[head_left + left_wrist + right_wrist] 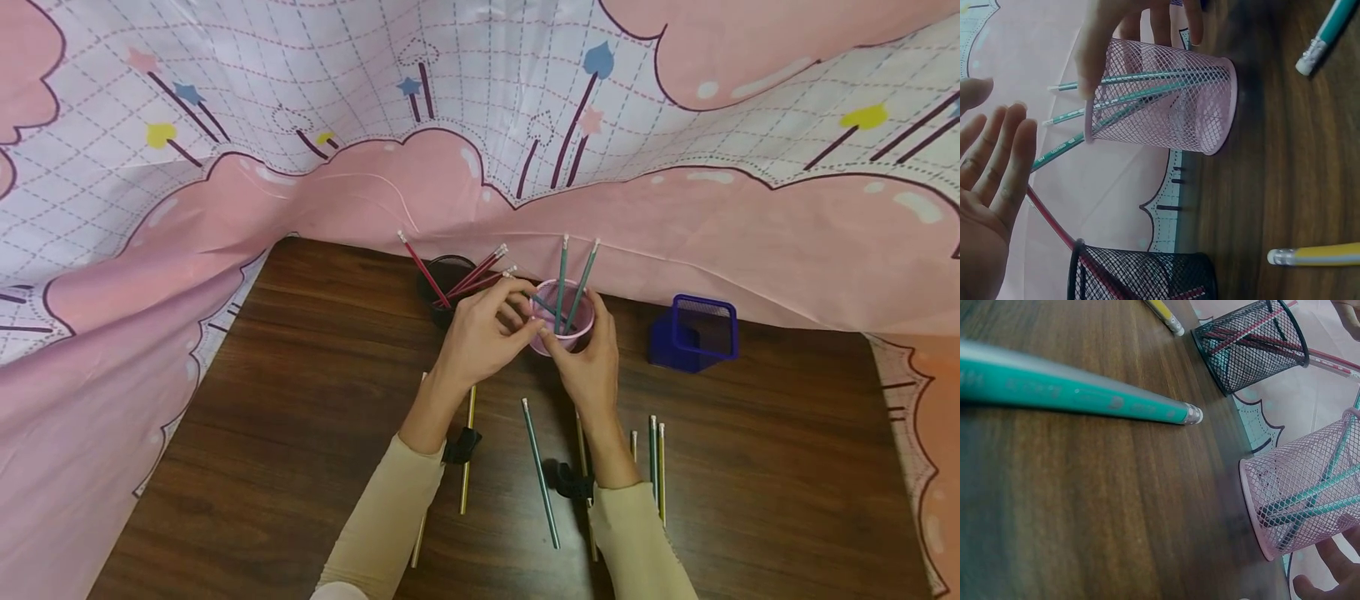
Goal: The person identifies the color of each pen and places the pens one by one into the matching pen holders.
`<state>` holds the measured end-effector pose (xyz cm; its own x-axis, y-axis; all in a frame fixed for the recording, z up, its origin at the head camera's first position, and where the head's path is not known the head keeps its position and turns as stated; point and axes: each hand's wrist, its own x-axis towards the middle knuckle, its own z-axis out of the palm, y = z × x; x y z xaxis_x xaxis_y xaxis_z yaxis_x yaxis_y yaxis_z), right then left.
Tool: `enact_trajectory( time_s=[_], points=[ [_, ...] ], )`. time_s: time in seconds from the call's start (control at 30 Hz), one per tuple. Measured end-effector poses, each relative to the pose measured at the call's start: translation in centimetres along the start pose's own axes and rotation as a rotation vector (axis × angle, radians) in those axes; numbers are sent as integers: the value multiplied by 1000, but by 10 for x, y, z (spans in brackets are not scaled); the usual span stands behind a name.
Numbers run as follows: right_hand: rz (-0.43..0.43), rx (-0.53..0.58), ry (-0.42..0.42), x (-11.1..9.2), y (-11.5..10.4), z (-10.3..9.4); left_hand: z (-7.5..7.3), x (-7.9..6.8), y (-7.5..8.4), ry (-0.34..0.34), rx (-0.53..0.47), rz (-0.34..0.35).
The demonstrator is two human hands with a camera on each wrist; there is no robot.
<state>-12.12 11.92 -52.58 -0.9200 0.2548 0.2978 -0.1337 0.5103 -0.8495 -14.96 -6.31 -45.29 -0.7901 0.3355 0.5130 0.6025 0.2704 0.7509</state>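
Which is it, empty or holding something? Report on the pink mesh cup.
Holding something: three green pencils lean inside the pink mesh cup, visible through its mesh.

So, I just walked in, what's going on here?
A person is handling pencils and mesh holders at a wooden table. The right hand grips the pink cup, which holds three green pencils. The left hand is beside the leaning one; whether it touches it is hard to tell. Red pencils stand in the black cup and a blue holder sits to the right. More pencils, green and yellow, lie on the table.
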Motion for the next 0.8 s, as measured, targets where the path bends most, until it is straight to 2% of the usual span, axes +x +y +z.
enact_trajectory(
  time_s=[0.13, 0.43, 0.6, 0.8],
  points=[
    [-3, 15, -1, 1, 0, -1, 1, -6, -2, -20, -13, -11],
    [18, 23, -1, -1, 1, -5, 10, -31, -9, -88, -13, -81],
    [13, 18, 8, -1, 2, -5, 13, -38, -12, -91, -5, -93],
    [11, 28, -11, 0, -3, -2, 10, -45, -15, -96, 58, -106]
  ],
)
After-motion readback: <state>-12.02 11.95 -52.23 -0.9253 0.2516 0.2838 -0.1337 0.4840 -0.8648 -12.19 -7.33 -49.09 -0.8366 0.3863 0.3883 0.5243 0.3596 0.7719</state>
